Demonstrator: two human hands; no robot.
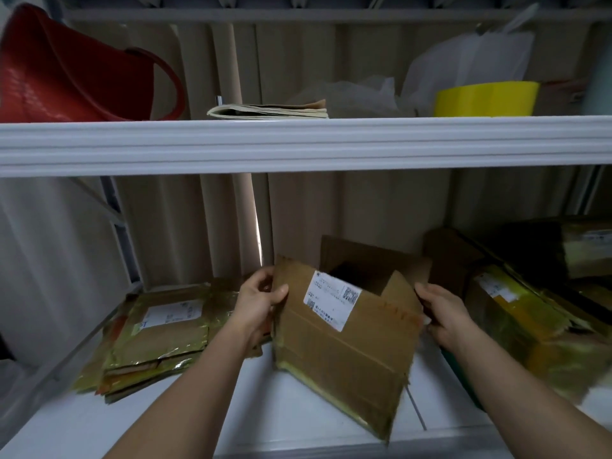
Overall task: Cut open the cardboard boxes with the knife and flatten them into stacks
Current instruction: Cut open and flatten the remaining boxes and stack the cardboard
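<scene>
Both hands [261, 299] [443, 313] | fingers grip box [341, 346] | knife unseen (right boxes [530, 309] blurred)

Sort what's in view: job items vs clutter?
Job: open box held by left hand and right hand; flattened stack; taped boxes.
Clutter: red bag, newspapers, yellow tub, plastic bags.

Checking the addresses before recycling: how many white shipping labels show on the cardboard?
3: one on the open box held in both hands, one atop the flattened stack left, one on the taped box right. Others may be hidden.
</scene>
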